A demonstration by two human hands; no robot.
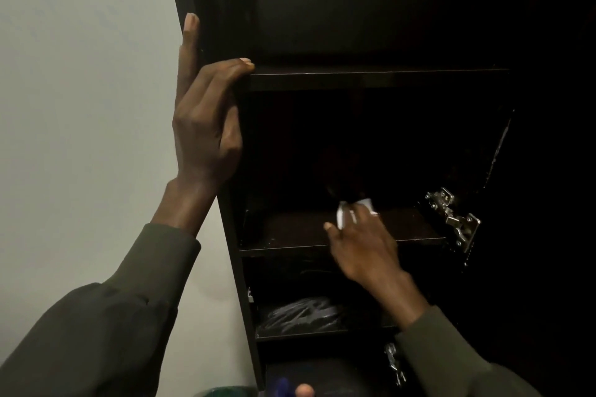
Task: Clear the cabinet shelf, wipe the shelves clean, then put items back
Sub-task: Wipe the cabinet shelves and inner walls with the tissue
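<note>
Past shelf edge point(290, 246), right hand point(362, 246), cloth point(341, 216)

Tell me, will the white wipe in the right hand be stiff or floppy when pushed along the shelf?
Probably floppy: the white wipe sits crumpled in the right hand. Likely light, since a loose grip seems to hold it. It should slide easily, as the shelf looks smooth, though the picture is dim.

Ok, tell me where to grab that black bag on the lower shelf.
Probably pinch the black bag by its crumpled upper folds, reaching straight in from the open front: it lies slumped and flat, and the cabinet wall closes its left side.
</note>
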